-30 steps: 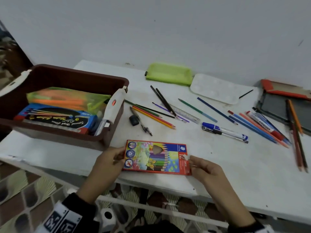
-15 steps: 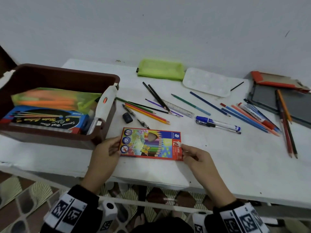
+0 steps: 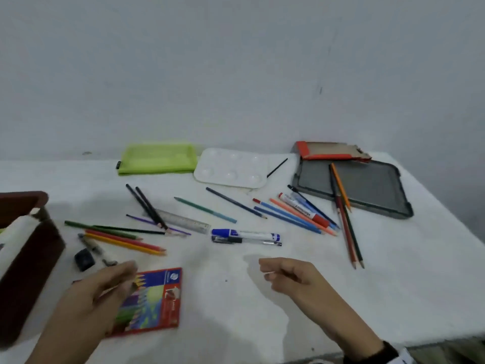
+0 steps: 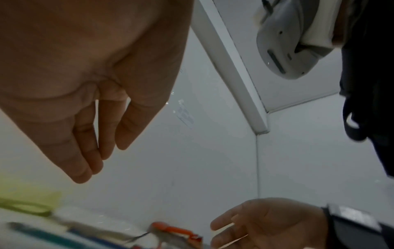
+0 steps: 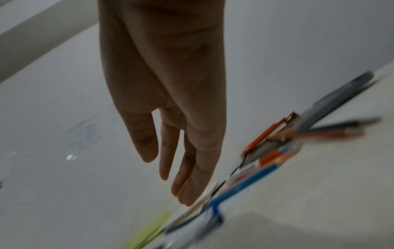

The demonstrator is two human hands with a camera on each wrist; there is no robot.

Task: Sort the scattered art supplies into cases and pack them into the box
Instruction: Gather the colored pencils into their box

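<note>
- Left hand [image 3: 105,287] above coloured-pencil carton [image 3: 157,300] on desk [image 3: 393,298], fingers [image 4: 85,151] straight, holding nothing.
- Right hand [image 3: 288,274] loosely curled, apparently empty; blurred.
- Loose pencils [image 3: 126,239] just beyond the carton; brown box [image 3: 29,248] at left.
- Risk: hasty reach scattering pencils, rolling off desk.

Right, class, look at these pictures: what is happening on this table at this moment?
A person is tidying art supplies on a white table. Neither hand holds anything. The left hand hovers over a red coloured-pencil box lying flat near the table's front edge; the right hand hangs empty beside it, fingers relaxed. Loose pencils, pens, a ruler, a palette and a green pouch lie unsorted. The brown box sits at the left.
</note>
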